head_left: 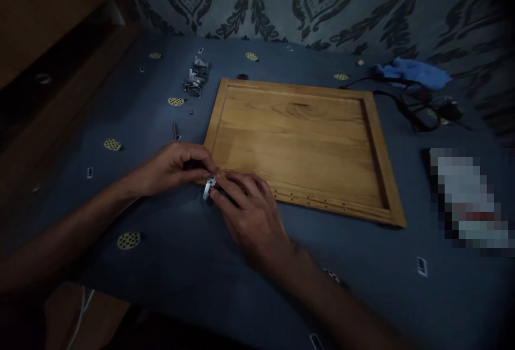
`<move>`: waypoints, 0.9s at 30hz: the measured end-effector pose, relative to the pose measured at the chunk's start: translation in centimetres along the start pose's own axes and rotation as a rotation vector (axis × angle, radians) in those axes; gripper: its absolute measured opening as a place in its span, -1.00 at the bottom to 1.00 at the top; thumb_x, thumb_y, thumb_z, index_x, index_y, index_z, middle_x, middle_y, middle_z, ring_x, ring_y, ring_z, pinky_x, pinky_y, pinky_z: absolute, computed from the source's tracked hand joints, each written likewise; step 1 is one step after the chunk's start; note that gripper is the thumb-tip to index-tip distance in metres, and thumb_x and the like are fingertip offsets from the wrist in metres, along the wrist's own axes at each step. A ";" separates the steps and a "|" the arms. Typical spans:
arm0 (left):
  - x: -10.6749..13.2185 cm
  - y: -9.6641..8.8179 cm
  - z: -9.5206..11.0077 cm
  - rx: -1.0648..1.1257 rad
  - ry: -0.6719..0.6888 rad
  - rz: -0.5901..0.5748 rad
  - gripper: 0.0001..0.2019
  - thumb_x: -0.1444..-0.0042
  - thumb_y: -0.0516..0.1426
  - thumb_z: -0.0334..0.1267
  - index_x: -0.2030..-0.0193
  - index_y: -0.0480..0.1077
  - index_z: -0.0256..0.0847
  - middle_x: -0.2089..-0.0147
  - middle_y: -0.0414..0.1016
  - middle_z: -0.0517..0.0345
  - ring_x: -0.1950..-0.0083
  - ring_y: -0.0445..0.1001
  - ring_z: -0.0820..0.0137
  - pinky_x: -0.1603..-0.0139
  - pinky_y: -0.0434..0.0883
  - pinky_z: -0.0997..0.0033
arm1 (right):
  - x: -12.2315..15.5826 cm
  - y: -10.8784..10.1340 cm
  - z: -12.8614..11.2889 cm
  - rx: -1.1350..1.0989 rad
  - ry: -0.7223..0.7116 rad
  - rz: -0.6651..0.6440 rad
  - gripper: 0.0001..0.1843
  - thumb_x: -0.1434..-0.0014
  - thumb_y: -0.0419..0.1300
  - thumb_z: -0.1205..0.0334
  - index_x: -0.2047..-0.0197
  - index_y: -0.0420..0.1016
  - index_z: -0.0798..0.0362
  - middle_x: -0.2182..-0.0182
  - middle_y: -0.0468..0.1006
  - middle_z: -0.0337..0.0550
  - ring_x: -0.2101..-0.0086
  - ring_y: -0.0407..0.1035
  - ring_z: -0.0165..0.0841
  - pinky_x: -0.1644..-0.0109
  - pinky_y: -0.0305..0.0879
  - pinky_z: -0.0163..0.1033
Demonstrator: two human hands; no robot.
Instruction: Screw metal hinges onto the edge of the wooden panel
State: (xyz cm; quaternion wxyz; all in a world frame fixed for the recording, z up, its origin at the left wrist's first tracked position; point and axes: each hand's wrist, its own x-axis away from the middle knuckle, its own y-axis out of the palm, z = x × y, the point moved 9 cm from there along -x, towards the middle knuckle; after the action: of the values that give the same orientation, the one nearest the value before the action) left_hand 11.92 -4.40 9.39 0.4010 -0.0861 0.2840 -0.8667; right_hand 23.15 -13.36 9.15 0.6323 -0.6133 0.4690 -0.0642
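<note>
A wooden panel with a raised frame (306, 141) lies flat on a blue cloth-covered surface (193, 264). At its near left corner both my hands meet. My left hand (173, 166) has its fingers curled and pinched at the corner. My right hand (245, 208) pinches a small silver metal bracket (208, 186) against the panel's edge. A row of small holes (309, 198) runs along the panel's near rail.
A pile of silver metal fittings (196, 77) lies left of the panel's far corner. A loose screw (176, 131) lies near my left hand. A blue cloth (414, 73) and dark cables (418, 109) sit at the far right. A blurred box (466, 200) is at the right.
</note>
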 end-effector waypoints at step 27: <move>0.7 -1.0 1.1 -0.123 -0.040 -0.144 -0.80 -0.41 0.21 -0.15 -0.03 0.59 -0.15 0.03 0.64 0.07 0.03 0.61 0.32 0.02 0.50 0.39 | -0.1 -0.2 0.0 0.008 0.001 0.017 -0.71 -0.46 0.12 0.41 -0.06 0.66 0.10 -0.07 0.71 -0.07 -0.07 0.44 -0.17 -0.18 0.33 0.00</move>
State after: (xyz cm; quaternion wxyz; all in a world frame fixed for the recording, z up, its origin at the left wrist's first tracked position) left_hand 11.27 -4.89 10.82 0.3372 -0.1481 0.3219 -0.8722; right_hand 23.21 -13.36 9.34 0.6352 -0.6065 0.4743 -0.0611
